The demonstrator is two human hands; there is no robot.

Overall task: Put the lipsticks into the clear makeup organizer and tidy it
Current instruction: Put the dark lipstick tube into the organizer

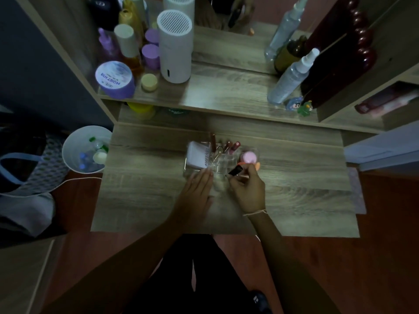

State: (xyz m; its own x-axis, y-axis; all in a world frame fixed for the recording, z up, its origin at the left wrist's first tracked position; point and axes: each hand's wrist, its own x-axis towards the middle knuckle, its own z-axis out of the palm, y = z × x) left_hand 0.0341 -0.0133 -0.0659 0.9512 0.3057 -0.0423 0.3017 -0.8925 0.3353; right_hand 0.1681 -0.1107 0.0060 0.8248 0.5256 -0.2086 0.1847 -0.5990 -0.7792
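Observation:
The clear makeup organizer (221,165) stands in the middle of the pull-out wooden desk (147,189). Several lipsticks (231,147) stand upright in its back slots, beside a white box (197,155) at its left and a pink round item (248,157) at its right. My left hand (196,191) lies flat with fingers together, fingertips against the organizer's front left edge. My right hand (248,191) is shut on a black lipstick (235,171), held tilted over the organizer's front right part.
The shelf behind holds a white cylinder device (175,46), a purple jar (114,79), several bottles, a clear spray bottle (292,77) and small figurines (303,107). A white bin (87,149) with bottles sits on the floor at the left, next to a bag (27,168).

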